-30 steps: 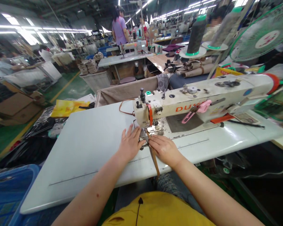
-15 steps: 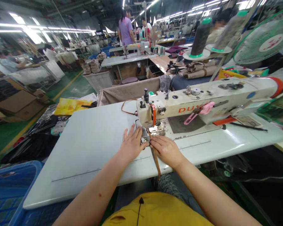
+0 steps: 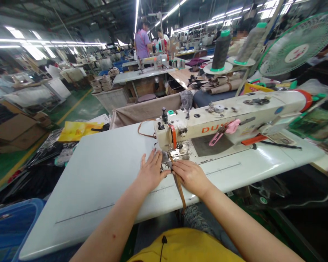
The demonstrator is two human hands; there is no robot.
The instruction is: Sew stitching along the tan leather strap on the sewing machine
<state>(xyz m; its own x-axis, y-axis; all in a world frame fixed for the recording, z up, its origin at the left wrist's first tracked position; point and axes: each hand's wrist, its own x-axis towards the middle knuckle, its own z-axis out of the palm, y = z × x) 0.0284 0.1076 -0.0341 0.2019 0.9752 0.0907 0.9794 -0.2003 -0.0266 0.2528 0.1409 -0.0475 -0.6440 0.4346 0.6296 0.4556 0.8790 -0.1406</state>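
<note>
A narrow brown strap (image 3: 181, 193) runs from under the needle area of the sewing machine (image 3: 196, 125) toward me and hangs over the table's front edge. My right hand (image 3: 191, 176) grips it just in front of the presser foot, fingers pressed together. My left hand (image 3: 151, 171) lies flat left of the needle, its fingers spread over the metal plate (image 3: 166, 162). Its thumb points at the strap near my right fingertips; whether it touches is unclear. Behind the machine head, a thin brown loop (image 3: 142, 127) of similar strap lies on the table.
The white sewing table (image 3: 104, 171) spreads to the left, with a blue basket (image 3: 30, 218) below its corner. Thread cones (image 3: 221, 51) and a green fan (image 3: 297, 47) stand at the right. Behind lies a fabric-lined bin (image 3: 147, 109). A person in purple (image 3: 142, 43) stands farther back.
The view has shifted slightly, so the machine and table appear a little left and lower. Both hands keep nearly the same places beside the needle, and the strap is still held.
</note>
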